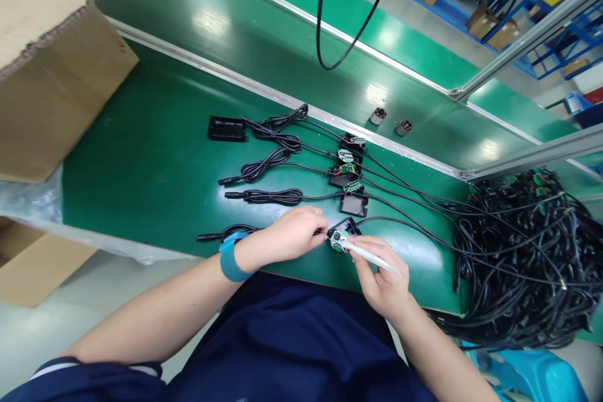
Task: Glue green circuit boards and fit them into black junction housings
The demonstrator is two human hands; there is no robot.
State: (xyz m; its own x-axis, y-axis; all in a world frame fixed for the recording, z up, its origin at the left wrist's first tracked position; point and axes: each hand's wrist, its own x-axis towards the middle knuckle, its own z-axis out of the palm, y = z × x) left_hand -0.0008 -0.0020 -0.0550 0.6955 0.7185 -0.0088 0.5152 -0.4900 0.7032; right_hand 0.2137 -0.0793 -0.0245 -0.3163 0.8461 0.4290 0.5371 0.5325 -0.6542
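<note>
Near the table's front edge, my left hand (298, 233) is pinched on a black cable beside a small round green circuit board (336, 239). The board lies against an open black plastic case (348, 225), and thin red wire shows near it. My right hand (387, 275) grips a slim white pointed tool (372, 255), whose one end is at the board. Behind my hands several similar black cases (354, 202) with small green boards stand in a column, each joined to a coiled black cable (276, 196) on the left.
A large tangled heap of black cables (527, 251) covers the right side. One black case (227, 129) lies apart at the back left. Cardboard boxes (66, 94) crowd the left edge. Two small metal cylinders (378, 115) stand beyond the rail, and a black cable loop (330, 66) hangs above.
</note>
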